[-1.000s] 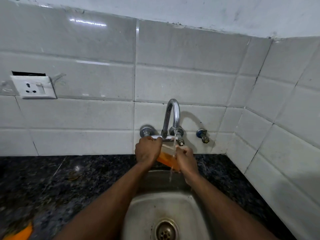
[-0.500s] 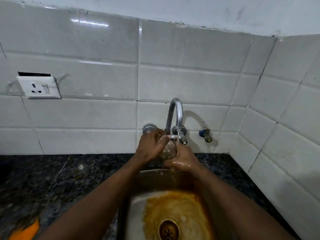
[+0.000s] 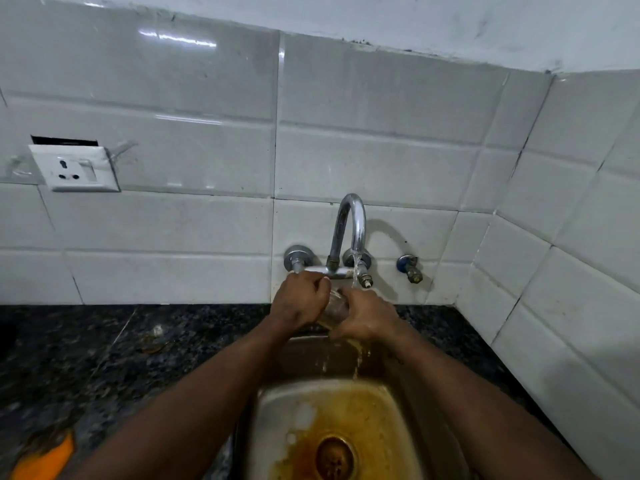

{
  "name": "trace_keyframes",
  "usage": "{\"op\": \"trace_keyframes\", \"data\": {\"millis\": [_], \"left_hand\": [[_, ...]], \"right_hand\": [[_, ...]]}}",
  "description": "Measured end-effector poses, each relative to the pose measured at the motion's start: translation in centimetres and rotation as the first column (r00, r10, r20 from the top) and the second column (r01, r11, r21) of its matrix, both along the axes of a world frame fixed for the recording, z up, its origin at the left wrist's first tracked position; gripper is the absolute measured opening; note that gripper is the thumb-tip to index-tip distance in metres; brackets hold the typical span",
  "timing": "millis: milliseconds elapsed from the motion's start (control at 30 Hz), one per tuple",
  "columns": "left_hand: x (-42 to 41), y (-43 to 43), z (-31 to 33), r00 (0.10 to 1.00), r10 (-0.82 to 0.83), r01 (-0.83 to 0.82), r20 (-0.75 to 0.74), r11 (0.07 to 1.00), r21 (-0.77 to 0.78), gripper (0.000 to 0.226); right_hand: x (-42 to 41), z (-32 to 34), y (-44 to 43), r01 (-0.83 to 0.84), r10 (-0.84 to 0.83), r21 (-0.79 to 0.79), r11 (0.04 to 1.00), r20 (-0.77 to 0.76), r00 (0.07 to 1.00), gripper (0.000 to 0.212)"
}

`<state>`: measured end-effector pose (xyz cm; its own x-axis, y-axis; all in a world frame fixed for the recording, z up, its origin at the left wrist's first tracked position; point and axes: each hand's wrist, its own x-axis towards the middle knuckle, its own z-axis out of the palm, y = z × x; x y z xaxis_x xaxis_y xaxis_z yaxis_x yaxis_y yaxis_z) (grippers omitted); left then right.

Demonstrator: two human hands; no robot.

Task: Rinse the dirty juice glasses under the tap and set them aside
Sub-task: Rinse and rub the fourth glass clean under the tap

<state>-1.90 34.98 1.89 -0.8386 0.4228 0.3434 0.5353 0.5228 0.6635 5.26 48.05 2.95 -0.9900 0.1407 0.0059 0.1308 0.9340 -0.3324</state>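
While water runs from the tap, your left hand and right hand both grip the glass above the orange-stained sink | dark speckled counter around it | white tiled wall behind, socket at left.

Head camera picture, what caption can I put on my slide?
Left hand and right hand hold a juice glass under the running tap; orange water drains into the sink.

A home kitchen: steel sink, tiled wall, granite counter
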Motion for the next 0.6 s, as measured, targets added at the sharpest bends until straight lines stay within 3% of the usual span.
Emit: {"op": "trace_keyframes", "data": {"millis": [67,100,167,267,300,367,433,500,567,600], "left_hand": [[0.3,0.7,0.6,0.975,0.153,-0.147,0.164,0.988,-0.047,0.03],[0.3,0.8,0.6,0.965,0.158,-0.153,0.21,0.987,-0.04,0.027],[0.3,0.8,0.1,0.985,0.081,-0.087,0.155,0.996,0.03,0.025],[0.4,-0.2,-0.4,0.987,-0.083,0.106,-0.14,0.98,0.168,0.025],[0.4,-0.2,-0.2,0.982,-0.103,0.129,-0.16,0.979,0.159,0.024],[0.5,0.5,0.2,0.999,-0.034,0.038,-0.042,0.994,0.098,0.027],[0.3,1.4,1.0,0.987,0.128,-0.129,0.094,0.992,0.006,0.031],[0.4,1.6,1.2,0.973,0.16,-0.164,0.166,0.986,0.012,0.032],[0.5,1.3,0.6,0.996,0.049,-0.06,0.08,0.989,0.136,0.03],[0.6,0.8,0.3,1.0,-0.015,0.02,-0.026,0.983,0.185,0.028]], "right_hand": [[0.0,-1.1,-0.6,0.05,0.008,0.286,0.957,-0.195,0.981,0.064],[-0.1,-1.6,-0.8,0.059,0.023,0.318,0.946,-0.249,0.968,0.065],[-0.1,-1.5,-0.5,0.032,0.029,0.24,0.97,-0.246,0.969,0.066],[0.1,0.2,0.3,-0.019,0.014,-0.123,0.992,-0.046,0.999,0.067],[0.3,0.4,0.4,-0.01,0.01,-0.191,0.982,-0.002,1.0,0.067],[0.2,0.1,0.1,0.019,-0.022,-0.091,0.996,-0.024,0.999,0.064],[0.0,-0.7,-0.3,0.061,-0.042,0.123,0.99,-0.155,0.987,0.061],[-0.1,-1.3,-0.5,0.086,-0.02,0.259,0.962,-0.249,0.968,0.064],[0.0,-0.6,0.1,0.055,0.007,0.259,0.964,-0.232,0.973,0.067],[0.2,0.1,0.4,0.02,0.003,0.139,0.99,-0.164,0.986,0.065]]}}
